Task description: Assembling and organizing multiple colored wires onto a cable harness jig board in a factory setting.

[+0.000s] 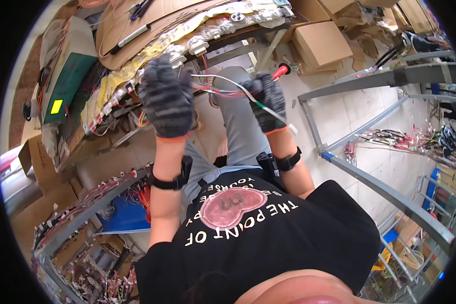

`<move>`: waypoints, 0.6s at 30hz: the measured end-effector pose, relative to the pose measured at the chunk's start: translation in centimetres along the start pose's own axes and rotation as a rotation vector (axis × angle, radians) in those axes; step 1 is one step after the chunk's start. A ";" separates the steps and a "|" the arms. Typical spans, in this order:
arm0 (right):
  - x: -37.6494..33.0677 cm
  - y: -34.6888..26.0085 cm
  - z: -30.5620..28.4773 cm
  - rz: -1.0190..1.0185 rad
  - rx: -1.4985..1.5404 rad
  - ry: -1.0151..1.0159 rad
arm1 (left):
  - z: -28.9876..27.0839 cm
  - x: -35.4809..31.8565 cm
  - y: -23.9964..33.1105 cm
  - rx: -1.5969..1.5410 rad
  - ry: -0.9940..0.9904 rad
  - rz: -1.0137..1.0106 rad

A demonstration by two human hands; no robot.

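Observation:
A thin bundle of red, green and white wires (220, 92) stretches between my two gloved hands. My left hand (167, 99), in a dark striped glove with an orange cuff, is curled at the left end of the bundle; its thumb side is slightly blurred. Beside it is the harness board's row of white connectors (197, 46). My right hand (268, 101) is closed round the wires, and a white and green length (271, 112) slants out below its fingers. A red cylindrical piece with a black round end (280, 72) sticks out past the right fingertips; its kind is unclear.
A marker (130, 39) lies on cardboard behind the sloping board. At left stands a green panel (71, 86) with a yellow patch. A cardboard box (321, 46) sits at the far right. Metal frame rails (385, 182) run along my right, with wire harnesses (410, 139) hanging beyond.

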State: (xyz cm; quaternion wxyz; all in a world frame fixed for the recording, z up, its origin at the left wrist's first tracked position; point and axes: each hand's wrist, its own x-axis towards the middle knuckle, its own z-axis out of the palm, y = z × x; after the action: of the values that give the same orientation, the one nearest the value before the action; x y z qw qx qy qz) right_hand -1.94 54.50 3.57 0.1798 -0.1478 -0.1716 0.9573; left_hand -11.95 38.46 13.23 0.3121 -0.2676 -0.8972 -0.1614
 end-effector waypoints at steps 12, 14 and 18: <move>-5.4 0.9 -0.9 0.128 -1.015 -0.297 | 2.9 -4.0 4.5 -0.888 -0.729 -0.144; -5.1 0.3 -1.0 0.314 -0.182 -0.044 | 2.6 -4.3 4.5 -0.986 -0.676 -0.172; -3.5 0.3 0.0 0.001 -0.503 0.134 | 3.2 -5.5 3.8 -0.897 -0.804 -0.262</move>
State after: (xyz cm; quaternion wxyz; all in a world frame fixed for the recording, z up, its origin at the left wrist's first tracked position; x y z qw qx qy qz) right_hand 1.09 52.82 4.25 0.1478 -0.2511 -0.3918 0.8727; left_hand -7.64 40.95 7.72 -0.2159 -0.3002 -0.8147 -0.4466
